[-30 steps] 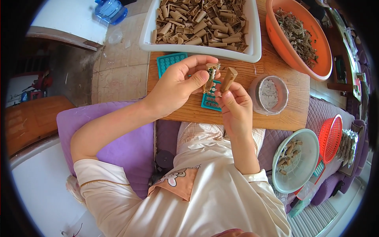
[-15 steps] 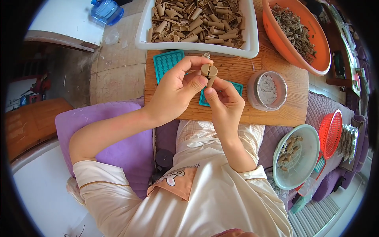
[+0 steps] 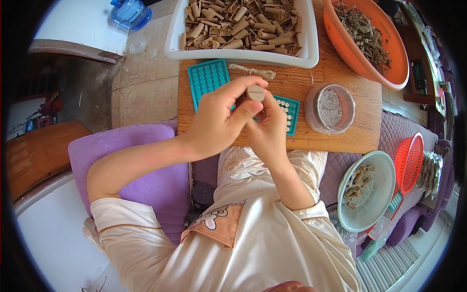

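A small brown cylinder stands between my two hands above the wooden table, its round flat end facing up. My left hand grips it from the left, thumb on the near side and index finger curled over the far side. Close against it, my right hand has its fingers bent around the lower part; the fingertips are partly hidden behind the left thumb. Beneath the hands lie a teal tray with rows of round hollows and a second teal tray holding several white discs.
A white bin full of brown half-shells stands at the table's far edge. Twisted pale cord lies before it. Rightward are a clear tub of white pieces, an orange basin of dried plants, a pale green basin and a red basket.
My right hand has moved left and closed in beside the left hand. The dark slit across the cylinder's end no longer shows. More of the right tray and the cord is visible.
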A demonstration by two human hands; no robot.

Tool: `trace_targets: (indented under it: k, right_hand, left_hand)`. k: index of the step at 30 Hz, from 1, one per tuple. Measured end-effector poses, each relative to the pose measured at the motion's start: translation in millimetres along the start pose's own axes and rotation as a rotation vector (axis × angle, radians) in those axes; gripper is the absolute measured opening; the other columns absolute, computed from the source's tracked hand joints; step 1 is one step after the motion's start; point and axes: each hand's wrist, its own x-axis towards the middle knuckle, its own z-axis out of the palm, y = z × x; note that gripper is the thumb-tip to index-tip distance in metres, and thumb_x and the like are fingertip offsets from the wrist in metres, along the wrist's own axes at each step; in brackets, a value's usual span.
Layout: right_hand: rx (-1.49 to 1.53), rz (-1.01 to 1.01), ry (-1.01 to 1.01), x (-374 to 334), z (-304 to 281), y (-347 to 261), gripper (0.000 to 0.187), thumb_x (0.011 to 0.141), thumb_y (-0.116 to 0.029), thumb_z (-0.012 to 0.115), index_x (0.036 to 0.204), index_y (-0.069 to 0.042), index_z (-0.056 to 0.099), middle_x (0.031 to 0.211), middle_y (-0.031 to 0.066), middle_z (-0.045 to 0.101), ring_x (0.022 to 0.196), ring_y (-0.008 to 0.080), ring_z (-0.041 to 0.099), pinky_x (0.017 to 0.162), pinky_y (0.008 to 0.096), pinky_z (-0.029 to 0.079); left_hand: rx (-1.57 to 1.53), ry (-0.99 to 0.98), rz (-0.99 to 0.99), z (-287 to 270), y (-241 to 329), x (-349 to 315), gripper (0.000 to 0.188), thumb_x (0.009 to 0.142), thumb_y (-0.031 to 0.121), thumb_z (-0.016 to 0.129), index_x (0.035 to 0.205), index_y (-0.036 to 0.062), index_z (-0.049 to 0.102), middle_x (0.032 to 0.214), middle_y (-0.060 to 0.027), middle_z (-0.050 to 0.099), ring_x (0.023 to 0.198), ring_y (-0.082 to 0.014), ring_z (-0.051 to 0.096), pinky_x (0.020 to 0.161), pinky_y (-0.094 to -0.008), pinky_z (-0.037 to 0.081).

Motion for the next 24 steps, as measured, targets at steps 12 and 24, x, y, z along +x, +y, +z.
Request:
trace_targets:
  k: [12, 24]
  right_hand:
    - [-0.289, -0.331, -0.109, -17, -2, 12, 0.010, 0.074, -0.007, 0.057, 0.079, 0.000, 0.053, 0.070, 0.0119, 0.057, 0.060, 0.0250, 0.058, 0.052, 0.0301, 0.045]
    - [-0.978, 0.028, -0.001, 46, -170, -15, 0.013, 0.073, -0.006, 0.059, 0.084, 0.001, 0.059, 0.076, 0.0150, 0.060, 0.065, 0.0226, 0.058, 0.062, 0.0296, 0.046]
  left_hand:
    - [0.439, -0.060, 0.541, 3, -3, -4, 0.031, 0.086, 0.029, 0.047, 0.100, 0.0012, 0.045, 0.089, -0.0137, 0.053, 0.078, -0.0312, 0.052, 0.081, -0.0369, 0.041]
    - [0.020, -0.218, -0.148, -1, 2, -5, 0.034, 0.092, 0.033, 0.033, 0.112, 0.0069, 0.041, 0.083, -0.0025, 0.045, 0.062, -0.0046, 0.037, 0.055, -0.0187, 0.032]
